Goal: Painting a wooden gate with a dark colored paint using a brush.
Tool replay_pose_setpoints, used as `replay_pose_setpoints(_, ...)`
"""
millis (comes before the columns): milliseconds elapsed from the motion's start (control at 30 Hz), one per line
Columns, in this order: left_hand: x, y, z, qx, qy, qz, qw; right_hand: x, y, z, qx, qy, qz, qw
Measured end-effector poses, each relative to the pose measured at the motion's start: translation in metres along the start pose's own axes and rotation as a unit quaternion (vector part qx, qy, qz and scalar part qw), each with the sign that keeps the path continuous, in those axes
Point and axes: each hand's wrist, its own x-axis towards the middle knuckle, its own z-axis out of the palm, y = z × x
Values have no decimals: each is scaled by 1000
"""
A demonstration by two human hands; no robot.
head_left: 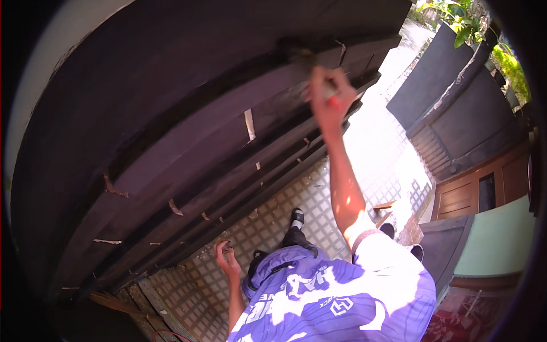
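Observation:
My right hand is raised against the dark wall, its fingers closed around a paintbrush. A bit of red shows within the grip, and the brush's dark head meets a ridge of the wall; motion blurs both. Dark brown-black paint covers the wall, which has long stepped ledges. Several pale unpainted streaks, one of them a whitish strip, mark its surface. Low beside my body hangs my left hand, its fingers loosely curled and apart, with nothing plainly held.
Patterned tiles cover the floor under my feet. At the lower left, wooden planks lie by the wall's foot. To the right are a small wooden piece, a brown door, a dark panel and green plants.

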Motion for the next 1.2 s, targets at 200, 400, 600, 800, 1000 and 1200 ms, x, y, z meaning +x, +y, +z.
replay_pose_setpoints(200,17,14,39,-21,-28,-37,999,15,19,-7,41,-227,-273,934)
replay_pose_setpoints(400,34,18,77,-3,-8,-5,1000,125,124,-115,-114,-21,-66,991)
replay_pose_setpoints(600,42,21,118,-5,-19,-33,999,87,118,-90,-158,36,10,987)
replay_pose_setpoints(800,60,31,161,16,-77,-52,996,72,87,-79,69,-219,-174,958)
replay_pose_setpoints(1000,78,30,193,-16,-38,-32,999,143,157,-137,-8,-52,-4,999)
replay_pose_setpoints(1200,73,18,221,-56,13,-16,998,84,169,-127,158,-55,34,985)
